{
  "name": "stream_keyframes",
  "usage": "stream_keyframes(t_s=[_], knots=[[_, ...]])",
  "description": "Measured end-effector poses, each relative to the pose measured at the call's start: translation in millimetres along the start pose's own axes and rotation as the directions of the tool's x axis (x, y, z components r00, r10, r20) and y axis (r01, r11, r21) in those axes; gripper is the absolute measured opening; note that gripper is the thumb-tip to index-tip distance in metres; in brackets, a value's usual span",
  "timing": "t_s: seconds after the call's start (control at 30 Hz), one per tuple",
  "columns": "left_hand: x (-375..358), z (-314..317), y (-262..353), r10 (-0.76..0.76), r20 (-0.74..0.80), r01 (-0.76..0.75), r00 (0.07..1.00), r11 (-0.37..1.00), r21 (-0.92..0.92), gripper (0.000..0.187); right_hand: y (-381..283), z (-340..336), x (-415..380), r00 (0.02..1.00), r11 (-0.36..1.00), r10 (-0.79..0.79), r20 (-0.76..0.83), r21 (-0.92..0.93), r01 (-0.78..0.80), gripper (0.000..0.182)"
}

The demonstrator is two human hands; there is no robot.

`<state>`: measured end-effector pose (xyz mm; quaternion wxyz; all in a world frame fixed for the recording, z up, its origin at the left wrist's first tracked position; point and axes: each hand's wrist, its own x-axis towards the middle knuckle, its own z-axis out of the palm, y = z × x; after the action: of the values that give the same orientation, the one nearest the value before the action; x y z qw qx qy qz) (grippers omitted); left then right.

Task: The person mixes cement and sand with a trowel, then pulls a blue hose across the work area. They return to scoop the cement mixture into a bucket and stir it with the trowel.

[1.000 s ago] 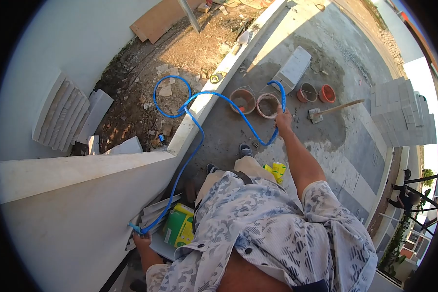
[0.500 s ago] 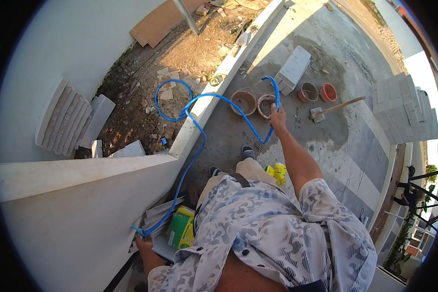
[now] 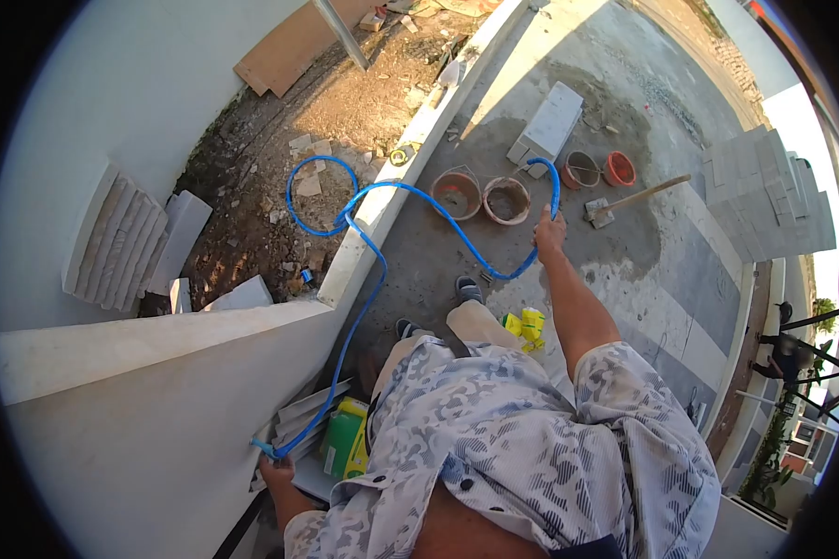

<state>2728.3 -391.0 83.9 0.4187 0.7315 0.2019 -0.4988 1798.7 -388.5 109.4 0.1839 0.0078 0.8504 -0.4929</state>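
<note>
A blue hose runs from the wall at lower left, over the low wall's ledge, to my right hand. That hand is closed round it near its free end, which arches up and bends over toward the buckets. At lower left, my left hand is closed at the hose's other end, by a light-blue fitting that looks like a tap. My fingers there are small and partly hidden. A grey bucket and a second bucket stand just beyond the hose.
Further off are a dark bucket, an orange bucket, a long-handled hoe and pale blocks. The low wall bears a tape measure. Yellow packets lie by my feet; a green-yellow bag is near my left arm.
My right hand has swung a little to the right, carrying the hose's free end with it. My left hand stays at the fitting. The whole view has shifted slightly.
</note>
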Motion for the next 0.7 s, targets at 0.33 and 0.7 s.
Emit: stream_keyframes(t_s=[0.33,0.7], knots=[[1,9,0,0.014,-0.060,-0.011,0.998,0.999,0.044,0.047,-13,-37,5,0.994,0.995,0.083,-0.068,0.070,-0.078,0.039],[2,17,-7,0.002,-0.043,-0.002,0.999,1.000,0.010,0.043,-9,-50,5,0.992,0.992,0.110,-0.059,0.067,-0.106,0.040]])
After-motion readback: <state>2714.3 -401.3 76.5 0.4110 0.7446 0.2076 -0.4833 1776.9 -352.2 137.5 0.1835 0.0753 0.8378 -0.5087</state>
